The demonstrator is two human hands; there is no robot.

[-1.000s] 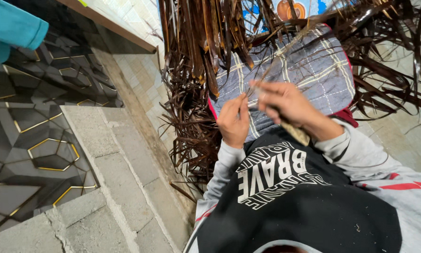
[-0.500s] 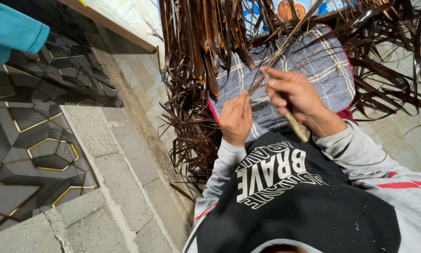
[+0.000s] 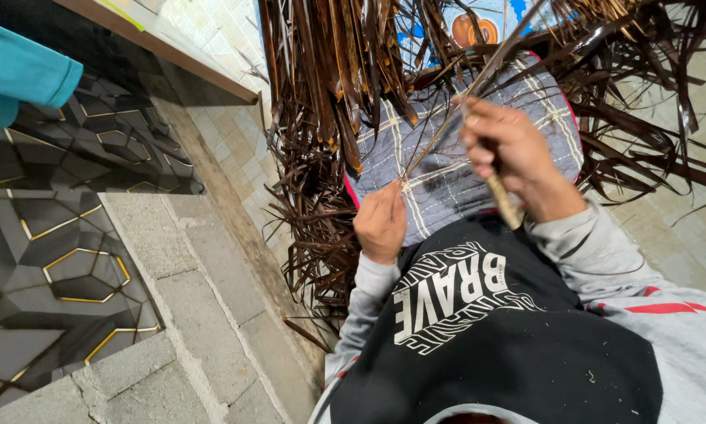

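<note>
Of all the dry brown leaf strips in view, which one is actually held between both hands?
The thin strip stretched taut from the left hand up to the right hand over the checked cushion; the others lie loose around it.

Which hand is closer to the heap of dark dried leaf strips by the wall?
Left. The left hand pinches the thin leaf rib right beside the heap of dried strips. The right hand, gripping a wooden-handled tool, is over the checked cushion, farther off.

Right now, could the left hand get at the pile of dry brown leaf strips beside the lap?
Probably yes: the left hand pinches a thin leaf strip, and the brown leaf pile lies just beside it, nothing between.
</note>
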